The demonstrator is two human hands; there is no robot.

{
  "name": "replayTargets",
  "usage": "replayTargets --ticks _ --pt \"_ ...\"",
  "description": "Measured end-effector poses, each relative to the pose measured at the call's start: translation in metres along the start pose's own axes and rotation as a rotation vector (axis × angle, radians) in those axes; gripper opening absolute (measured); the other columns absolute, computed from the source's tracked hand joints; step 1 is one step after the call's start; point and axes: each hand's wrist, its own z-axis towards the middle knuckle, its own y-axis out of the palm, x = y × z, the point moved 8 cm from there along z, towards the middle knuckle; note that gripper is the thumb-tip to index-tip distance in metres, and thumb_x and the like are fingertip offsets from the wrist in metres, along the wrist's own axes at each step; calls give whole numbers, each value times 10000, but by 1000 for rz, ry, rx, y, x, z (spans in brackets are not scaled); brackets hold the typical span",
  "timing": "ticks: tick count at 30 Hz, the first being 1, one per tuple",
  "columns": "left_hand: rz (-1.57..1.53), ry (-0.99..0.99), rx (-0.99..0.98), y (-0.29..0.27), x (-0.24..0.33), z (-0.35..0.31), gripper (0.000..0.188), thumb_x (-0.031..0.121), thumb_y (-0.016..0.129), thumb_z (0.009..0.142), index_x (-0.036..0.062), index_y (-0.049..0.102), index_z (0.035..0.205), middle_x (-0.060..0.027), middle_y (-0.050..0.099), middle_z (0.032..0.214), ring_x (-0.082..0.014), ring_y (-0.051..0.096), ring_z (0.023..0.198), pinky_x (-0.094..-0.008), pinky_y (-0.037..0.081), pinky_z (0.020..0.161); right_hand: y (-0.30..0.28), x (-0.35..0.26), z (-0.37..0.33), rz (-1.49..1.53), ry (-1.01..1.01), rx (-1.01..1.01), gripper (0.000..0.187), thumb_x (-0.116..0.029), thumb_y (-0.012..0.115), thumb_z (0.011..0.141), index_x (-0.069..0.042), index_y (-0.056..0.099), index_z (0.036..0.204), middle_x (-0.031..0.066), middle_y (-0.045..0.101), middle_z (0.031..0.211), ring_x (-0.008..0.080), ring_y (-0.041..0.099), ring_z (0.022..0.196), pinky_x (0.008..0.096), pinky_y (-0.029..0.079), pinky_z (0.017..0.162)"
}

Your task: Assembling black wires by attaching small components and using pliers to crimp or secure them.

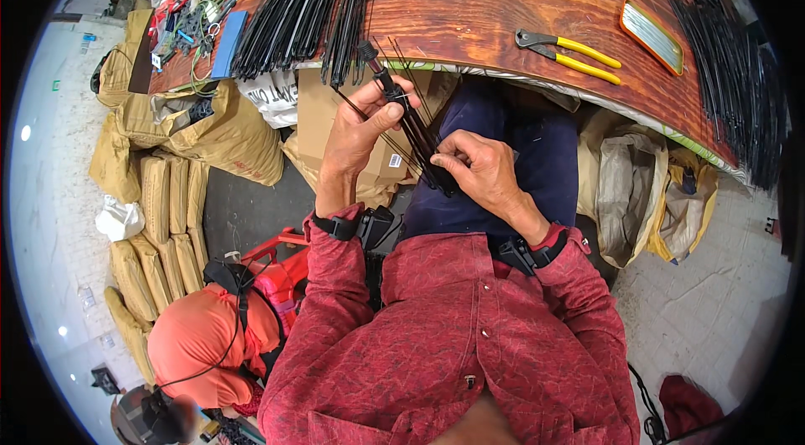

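Note:
A folded black umbrella frame (412, 128) slants over my lap, its thin ribs gathered along the shaft. My left hand (359, 124) is closed round its upper part, thumb and fingers near the dark knob end. Several loose thin ribs stick out above and beside that hand. Lower down, my right hand (485, 170) pinches the frame's ribs between thumb and fingers. The exact spot under those fingertips is hidden. Yellow-handled end-cutting pliers (579, 57) lie on the wooden table (470, 0) just beyond my hands.
Bundles of black umbrella frames (289, 13) lie at the table's left, more black rods (729, 67) at its right. An orange-rimmed case (652, 36) rests near them. Sacks (625, 193) stand by my right leg; a cardboard box (323, 114) is under the table. A person in an orange head covering (205, 344) sits left.

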Motion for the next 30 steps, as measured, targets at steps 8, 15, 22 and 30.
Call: replayTargets --ticks 8,15,22,30 --pt "-6 1 -29 3 -2 -2 355 191 749 932 60 655 1248 -51 730 1081 -98 640 946 -251 489 788 -1 -2 3 -46 18 -19 172 -169 779 835 -56 650 815 88 696 781 318 690 691 401 510 577" --pt "-47 42 -65 16 3 0 335 167 727 945 35 624 1234 -88 717 1087 -162 656 1020 -322 499 937 -3 -2 5 -102 -16 18 206 -156 822 804 -55 642 803 65 640 684 192 591 529 347 434 497" --pt "-72 67 -67 23 1 1 316 166 715 956 28 615 1222 -60 698 1030 -148 647 996 -308 494 914 -4 -2 6 -118 -5 -4 206 -173 816 807 -62 643 808 71 630 679 219 604 553 365 446 511" --pt "-59 80 -67 28 2 3 309 162 709 963 25 614 1223 -53 694 1032 -132 637 984 -289 487 889 -15 -5 13 -166 -4 -185 280 -288 799 830 -69 639 901 84 702 828 319 687 706 433 510 600"
